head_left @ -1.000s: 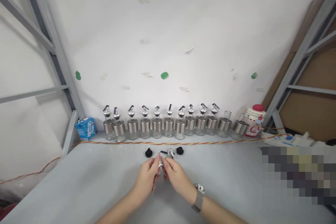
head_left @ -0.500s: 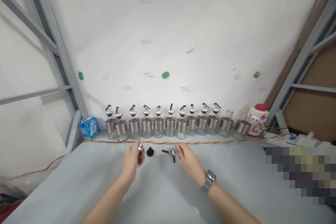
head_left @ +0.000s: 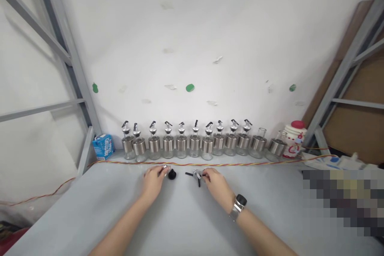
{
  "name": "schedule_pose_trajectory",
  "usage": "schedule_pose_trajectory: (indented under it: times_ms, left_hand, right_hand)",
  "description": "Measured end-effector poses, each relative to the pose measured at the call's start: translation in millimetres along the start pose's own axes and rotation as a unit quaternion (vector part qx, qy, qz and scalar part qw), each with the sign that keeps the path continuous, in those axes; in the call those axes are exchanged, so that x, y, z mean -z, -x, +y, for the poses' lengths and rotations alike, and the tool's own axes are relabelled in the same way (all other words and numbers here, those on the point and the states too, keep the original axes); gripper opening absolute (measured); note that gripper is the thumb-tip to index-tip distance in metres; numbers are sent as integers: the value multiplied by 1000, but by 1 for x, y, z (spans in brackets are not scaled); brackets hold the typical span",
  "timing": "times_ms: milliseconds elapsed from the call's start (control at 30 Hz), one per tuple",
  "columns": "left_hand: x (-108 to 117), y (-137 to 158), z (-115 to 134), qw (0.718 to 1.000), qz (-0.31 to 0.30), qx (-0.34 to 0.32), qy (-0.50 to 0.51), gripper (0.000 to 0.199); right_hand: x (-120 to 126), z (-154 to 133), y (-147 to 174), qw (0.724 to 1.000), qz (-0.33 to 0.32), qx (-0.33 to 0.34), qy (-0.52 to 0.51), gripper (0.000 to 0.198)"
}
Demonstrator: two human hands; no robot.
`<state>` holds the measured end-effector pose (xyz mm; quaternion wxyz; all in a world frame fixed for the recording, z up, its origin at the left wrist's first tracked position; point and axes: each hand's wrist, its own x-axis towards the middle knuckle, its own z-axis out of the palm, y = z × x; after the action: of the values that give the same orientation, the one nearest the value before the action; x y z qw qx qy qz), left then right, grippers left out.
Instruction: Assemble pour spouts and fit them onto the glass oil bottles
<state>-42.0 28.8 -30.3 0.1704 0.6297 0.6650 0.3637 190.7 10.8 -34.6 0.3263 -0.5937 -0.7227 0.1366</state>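
My left hand (head_left: 152,184) is closed around a silver pourer spout (head_left: 165,167), mostly hidden by the fingers. Just right of its fingertips a black stopper (head_left: 172,174) stands on the grey table. My right hand (head_left: 218,186), with a watch on its wrist, pinches a small dark strip (head_left: 204,175). Touching or very close to those fingertips is a silver pourer cap (head_left: 197,175) on the table. Two black flap pieces lie by it, one to the left (head_left: 189,174) and one in front (head_left: 199,183).
Along the wall stands a row of glass bottles with steel bands (head_left: 181,143); most carry pourers, while two at the right (head_left: 258,144) have bare necks. A twisted red-yellow wire (head_left: 228,164) crosses before them. A blue carton (head_left: 103,147) and a red-lidded jar (head_left: 292,140) flank the row.
My left hand has turned palm-down and lowered beside the black stopper, still with the pourer spout. My right fingers have shifted slightly and a dark strip now shows between them.
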Motion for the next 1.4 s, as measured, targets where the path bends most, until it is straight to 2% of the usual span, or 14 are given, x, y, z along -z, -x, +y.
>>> schedule_pose_trajectory:
  times_ms: [133, 267, 533, 667, 867, 933, 1033, 1167, 1267, 1400]
  left_hand:
    - [-6, 2, 1, 998, -4, -33, -59, 30]
    - [-7, 3, 1, 986, -16, -72, -149, 35]
    - [-2, 8, -9, 962, -44, -60, -264, 46]
    - [-5, 8, -8, 963, -32, -62, -260, 57]
    - [-2, 1, -6, 978, -2, -37, -205, 60]
    - [-2, 3, -6, 980, -12, -29, -196, 62]
    - [-5, 8, -3, 983, -21, -25, -182, 67]
    - [-6, 16, 5, 987, 30, -80, -139, 59]
    - [-4, 17, 6, 984, 62, -133, -102, 49]
    - [-4, 14, 3, 981, 80, -162, -69, 41]
  right_hand:
    - [2, -2, 0, 999, 9, -30, -25, 21]
    - [5, -4, 1, 999, 12, -32, -42, 19]
    - [9, -2, 0, 996, 53, -67, -35, 22]
    - [11, 0, -2, 994, 69, -69, -55, 23]
    - [8, 0, 0, 992, 76, -63, -75, 27]
    - [7, 2, -3, 990, 101, -53, -86, 30]
    - [11, 10, -18, 979, 182, -26, -86, 36]
    - [22, 19, -51, 966, 255, -15, -28, 43]
    - [24, 19, -73, 967, 246, -70, 12, 49]
    - [12, 14, -91, 964, 238, -112, 28, 53]
